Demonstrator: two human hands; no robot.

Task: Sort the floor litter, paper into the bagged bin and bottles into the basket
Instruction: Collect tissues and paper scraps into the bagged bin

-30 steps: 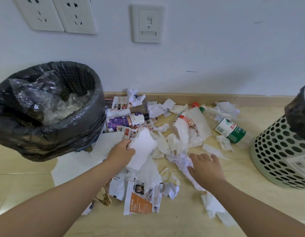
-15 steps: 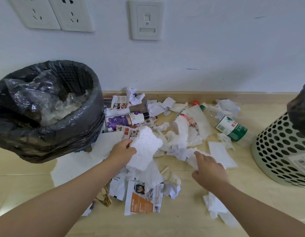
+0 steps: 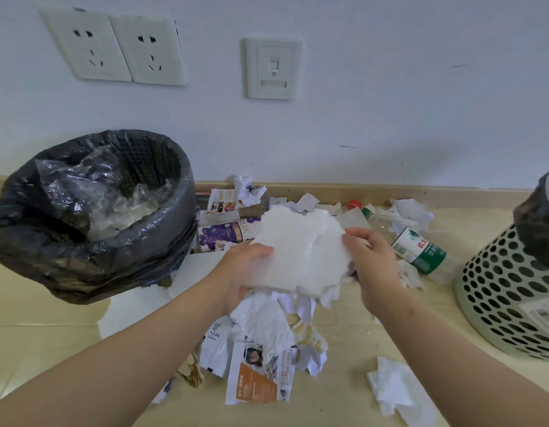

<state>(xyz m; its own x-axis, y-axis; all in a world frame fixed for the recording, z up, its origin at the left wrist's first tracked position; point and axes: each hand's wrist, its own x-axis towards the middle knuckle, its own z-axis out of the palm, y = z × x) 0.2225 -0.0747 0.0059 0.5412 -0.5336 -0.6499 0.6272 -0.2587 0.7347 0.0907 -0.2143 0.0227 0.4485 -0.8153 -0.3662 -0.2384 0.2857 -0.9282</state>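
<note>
A bunch of white tissue paper (image 3: 300, 254) is lifted above the floor litter, held between both hands. My left hand (image 3: 242, 272) grips its left edge and my right hand (image 3: 371, 266) grips its right edge. The black-bagged bin (image 3: 91, 254) stands at the left, with clear plastic inside. A perforated pale green basket (image 3: 510, 297) stands at the right edge. A clear bottle with a green label (image 3: 417, 245) lies on the floor behind my right hand. A purple-labelled bottle (image 3: 220, 235) lies beside the bin, partly hidden by the paper.
Printed leaflets (image 3: 260, 377), crumpled paper (image 3: 260, 322) and a white tissue (image 3: 393, 392) lie on the beige floor below my hands. More scraps (image 3: 414, 211) lie along the skirting board. Wall sockets (image 3: 116, 47) sit above the bin.
Both hands have lifted off the floor and come together, raising the tissue paper. The camera has tilted up a little.
</note>
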